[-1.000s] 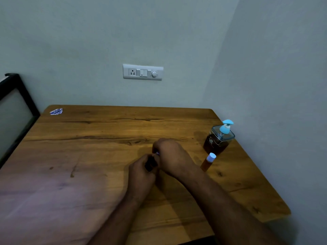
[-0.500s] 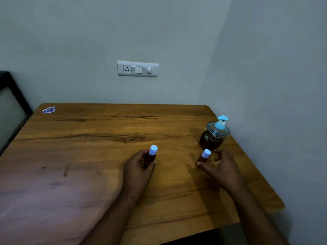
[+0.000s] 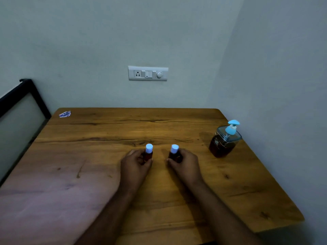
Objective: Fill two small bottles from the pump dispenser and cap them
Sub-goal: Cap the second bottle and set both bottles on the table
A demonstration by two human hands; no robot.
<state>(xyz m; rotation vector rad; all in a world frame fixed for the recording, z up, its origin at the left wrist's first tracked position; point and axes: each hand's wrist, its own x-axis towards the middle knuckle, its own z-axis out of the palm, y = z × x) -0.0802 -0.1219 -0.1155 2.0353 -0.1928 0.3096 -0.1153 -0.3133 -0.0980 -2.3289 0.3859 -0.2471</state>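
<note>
Left hand (image 3: 136, 165): fingers and thumb curl round the left bottle (image 3: 148, 154), which stands upright on the table (image 3: 88, 156) at the fingertips.
Right hand (image 3: 184, 163): wrapped the same way round the right bottle (image 3: 174, 153), also upright, just beyond the knuckles.
Why held so: each bottle is small and narrow, so a steadying grip low on the body likely keeps it from tipping; the two stand side by side between the hands, near each other but apart, as if being set out as a finished pair.
Bottle contents: both look dark brown through the sides, so they seem filled; how full is hard to tell behind the fingers.
Caps: a pale blue cap sits on each bottle, so capping looks done.
Pump dispenser (image 3: 224, 140): well off to the right of the right hand, near the table edge and wall, untouched; clear body holding dark brown liquid, blue pump on top.
Task stage: near its end, by my reckoning; only letting go remains.
</note>
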